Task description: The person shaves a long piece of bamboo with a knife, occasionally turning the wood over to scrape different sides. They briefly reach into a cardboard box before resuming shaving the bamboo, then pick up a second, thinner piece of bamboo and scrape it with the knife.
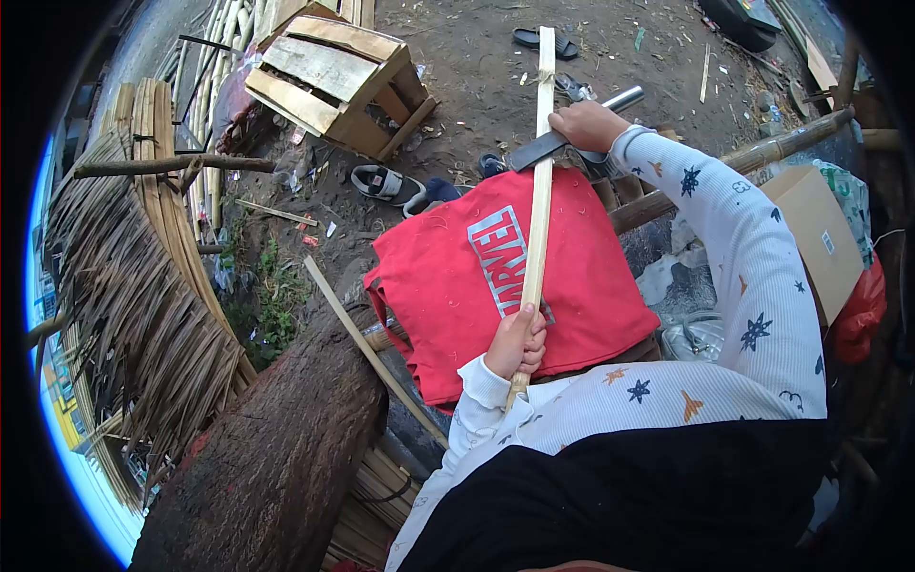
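A long pale bamboo strip (pixel 539 224) runs up and away from my lap over a red cloth (pixel 434 262) with MARVEL lettering, which covers my legs. My left hand (pixel 518 343) is wrapped round the strip near its lower end. Farther up, my right hand (pixel 588 126) grips a knife with a tubular metal handle (pixel 624 99). Its broad grey blade (pixel 536 151) lies crosswise against the strip, just beyond the cloth's far edge. My right fingers partly hide the handle.
A slatted wooden crate (pixel 329 71) lies ahead on the dirt, near a sneaker (pixel 378 181) and a black sandal (pixel 562 46). At left are a thatch panel (pixel 143 286) and a thick log (pixel 276 458). A cardboard box (pixel 810 229) and bamboo pole (pixel 753 157) are at right.
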